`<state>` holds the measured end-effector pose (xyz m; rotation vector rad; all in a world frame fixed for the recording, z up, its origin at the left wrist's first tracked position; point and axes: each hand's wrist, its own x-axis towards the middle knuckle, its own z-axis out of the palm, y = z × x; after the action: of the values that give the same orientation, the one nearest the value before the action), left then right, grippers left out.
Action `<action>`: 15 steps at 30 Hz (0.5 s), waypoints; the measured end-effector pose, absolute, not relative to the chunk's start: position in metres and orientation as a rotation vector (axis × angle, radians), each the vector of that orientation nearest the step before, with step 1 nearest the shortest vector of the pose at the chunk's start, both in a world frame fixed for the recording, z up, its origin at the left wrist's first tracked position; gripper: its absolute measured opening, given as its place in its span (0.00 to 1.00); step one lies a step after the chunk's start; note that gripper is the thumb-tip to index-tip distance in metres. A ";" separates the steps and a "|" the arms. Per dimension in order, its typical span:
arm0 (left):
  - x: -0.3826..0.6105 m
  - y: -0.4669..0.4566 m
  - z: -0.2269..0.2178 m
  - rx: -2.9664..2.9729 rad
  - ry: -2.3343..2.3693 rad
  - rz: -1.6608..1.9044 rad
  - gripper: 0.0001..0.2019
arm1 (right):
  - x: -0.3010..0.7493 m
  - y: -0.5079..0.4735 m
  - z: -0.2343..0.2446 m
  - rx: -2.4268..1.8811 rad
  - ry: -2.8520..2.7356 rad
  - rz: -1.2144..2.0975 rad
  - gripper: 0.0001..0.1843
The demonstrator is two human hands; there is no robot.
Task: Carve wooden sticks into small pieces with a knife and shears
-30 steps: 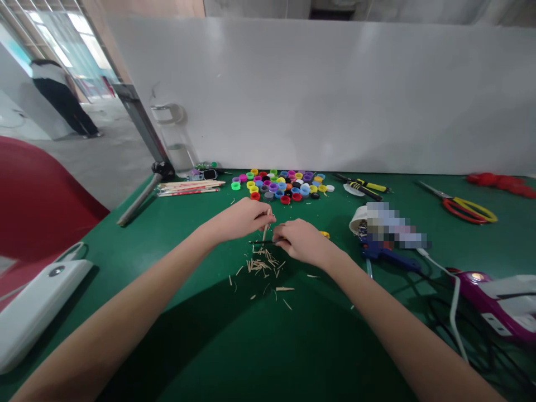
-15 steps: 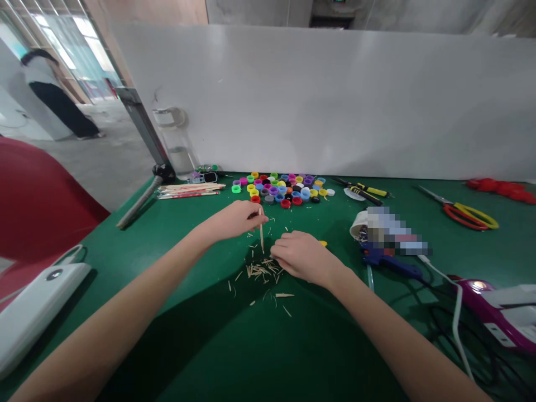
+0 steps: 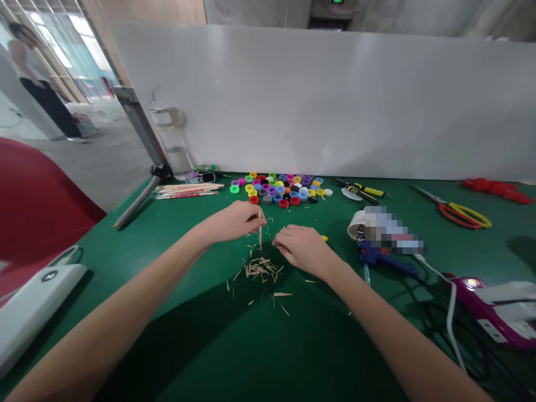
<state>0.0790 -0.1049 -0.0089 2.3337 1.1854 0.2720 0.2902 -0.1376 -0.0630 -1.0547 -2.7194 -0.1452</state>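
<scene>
My left hand (image 3: 237,220) pinches a thin wooden stick (image 3: 260,237) near its upper end; the stick points down, its narrow tip over a pile of wood shavings (image 3: 259,269). Just right of the stick my right hand (image 3: 307,248) is closed, fingertips pressed together; what it grips is mostly hidden under the fingers. A larger pale sliver (image 3: 283,294) lies nearer to me on the green table (image 3: 268,346), among loose shavings. A bit of a yellow cap (image 3: 324,238) shows behind my right hand.
Many coloured bottle caps (image 3: 272,190) lie at the back, beside a bundle of sticks (image 3: 188,191) and a hammer (image 3: 140,198). On the right are pliers (image 3: 364,192), scissors (image 3: 460,214), a blue glue gun (image 3: 385,259) and a power strip (image 3: 481,312). A person (image 3: 42,84) stands far left.
My right hand has shifted slightly up and away from the shavings, showing more of the pile. The stick stands a little more upright. The person in the background has turned.
</scene>
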 end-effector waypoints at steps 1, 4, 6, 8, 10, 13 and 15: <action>0.080 -0.105 -0.009 2.335 1.176 0.278 0.16 | 0.289 -0.137 -0.063 -1.071 -2.717 -0.113 0.06; 0.083 -0.106 -0.009 2.370 1.165 0.286 0.16 | 0.288 -0.136 -0.060 -1.123 -2.718 -0.029 0.07; 0.086 -0.107 -0.008 2.409 1.156 0.294 0.16 | 0.287 -0.135 -0.058 -1.168 -2.729 -0.005 0.07; 0.088 -0.109 -0.008 2.441 1.152 0.306 0.16 | 0.287 -0.134 -0.056 -1.210 -2.743 -0.010 0.06; 0.090 -0.110 -0.007 2.457 1.151 0.302 0.16 | 0.287 -0.132 -0.055 -1.225 -2.751 -0.006 0.06; 0.091 -0.110 -0.007 2.470 1.147 0.281 0.17 | 0.286 -0.130 -0.054 -1.221 -2.746 0.025 0.06; 0.091 -0.110 -0.006 2.481 1.133 0.278 0.17 | 0.286 -0.129 -0.053 -1.228 -2.756 0.043 0.07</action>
<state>0.0910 -0.1100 -0.0063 2.4814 1.1335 0.2775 0.2856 -0.1292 -0.0534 -1.2281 -2.7561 0.0425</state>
